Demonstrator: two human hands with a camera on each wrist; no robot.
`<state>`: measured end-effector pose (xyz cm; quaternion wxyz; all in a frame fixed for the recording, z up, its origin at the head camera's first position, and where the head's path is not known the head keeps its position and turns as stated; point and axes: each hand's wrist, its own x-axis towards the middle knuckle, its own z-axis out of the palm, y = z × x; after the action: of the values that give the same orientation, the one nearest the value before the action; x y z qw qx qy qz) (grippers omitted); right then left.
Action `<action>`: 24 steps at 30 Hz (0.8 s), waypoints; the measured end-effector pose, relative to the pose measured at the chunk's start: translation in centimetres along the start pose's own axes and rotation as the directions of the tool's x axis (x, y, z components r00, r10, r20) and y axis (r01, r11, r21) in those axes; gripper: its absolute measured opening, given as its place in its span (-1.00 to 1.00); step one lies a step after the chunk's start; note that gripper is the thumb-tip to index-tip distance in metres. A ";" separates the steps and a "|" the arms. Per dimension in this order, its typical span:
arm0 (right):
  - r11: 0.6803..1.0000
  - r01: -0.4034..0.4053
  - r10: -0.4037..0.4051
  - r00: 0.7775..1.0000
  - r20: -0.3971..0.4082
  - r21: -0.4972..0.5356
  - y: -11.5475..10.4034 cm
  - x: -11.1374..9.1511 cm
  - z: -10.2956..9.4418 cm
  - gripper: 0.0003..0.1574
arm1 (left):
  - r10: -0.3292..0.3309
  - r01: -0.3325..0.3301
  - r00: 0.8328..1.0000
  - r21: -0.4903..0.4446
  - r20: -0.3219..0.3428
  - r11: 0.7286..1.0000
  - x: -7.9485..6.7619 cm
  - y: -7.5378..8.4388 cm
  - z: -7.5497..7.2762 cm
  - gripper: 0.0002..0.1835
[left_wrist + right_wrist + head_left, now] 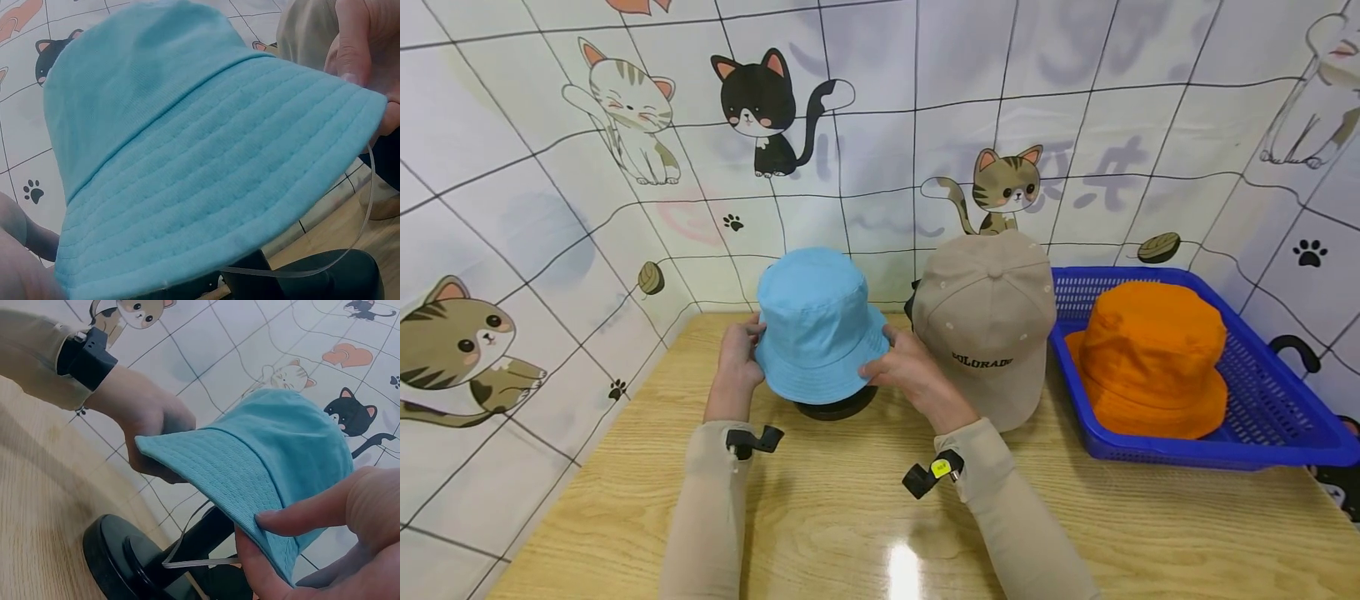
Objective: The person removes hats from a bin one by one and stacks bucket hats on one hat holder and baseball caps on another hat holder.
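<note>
A light blue bucket hat [814, 304] sits over a black stand, whose round base [838, 407] shows beneath the brim. On the hat's left side, my left hand [737, 357] holds the brim edge. My right hand [912, 372] pinches the brim at the right, with the thumb [294, 517] on top and fingers underneath. A thin pale cord [209, 562] hangs in a loop below the brim, seen in both wrist views. The right wrist view shows the stand's black post [194, 544] rising toward the hat; its top is hidden.
Just right of my right hand, a beige baseball cap [988, 300] with dark lettering stands raised. Farther right, a blue plastic basket [1157, 450] holds an orange bucket hat [1153, 358]. A cat-printed sheet [880, 133] covers the walls behind the wooden table [835, 508].
</note>
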<state>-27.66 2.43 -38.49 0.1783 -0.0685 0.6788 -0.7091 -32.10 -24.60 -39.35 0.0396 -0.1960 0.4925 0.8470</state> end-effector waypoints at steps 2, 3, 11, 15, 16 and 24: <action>1.000 0.003 -0.004 1.000 -0.006 -0.030 0.2 0.1 0.1 0.32 | -0.001 0.001 1.000 0.008 0.000 1.000 0.1 -0.1 -0.1 -0.42; 0.999 0.006 -0.007 1.000 -0.007 -0.044 0.2 0.1 0.2 0.32 | 0.000 0.000 1.000 0.011 -0.002 1.000 0.1 -0.2 -0.1 -0.42; 0.996 0.030 -0.034 0.998 -0.052 -0.078 0.9 0.4 0.6 0.30 | -0.002 0.002 1.000 0.007 -0.017 1.000 0.5 -0.3 -0.3 -0.42; 0.993 0.050 -0.058 0.995 -0.075 -0.105 1.0 0.3 0.9 0.29 | -0.010 0.010 1.000 -0.001 -0.016 1.000 0.4 -0.3 -0.4 -0.41; 0.992 0.052 -0.062 0.995 -0.082 -0.117 1.0 0.2 1.0 0.29 | -0.011 0.011 1.000 -0.001 -0.021 1.000 0.4 -0.3 -0.4 -0.41; 0.981 0.023 -0.045 0.992 -0.114 -0.194 0.6 -0.2 1.3 0.23 | 0.065 -0.057 0.986 0.050 -0.155 0.997 0.3 -0.2 -0.3 -0.55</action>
<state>-26.89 1.27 -38.96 0.1185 -0.0551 0.7521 -0.6460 -32.25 -24.78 -39.72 -0.0208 -0.2459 0.5191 0.8183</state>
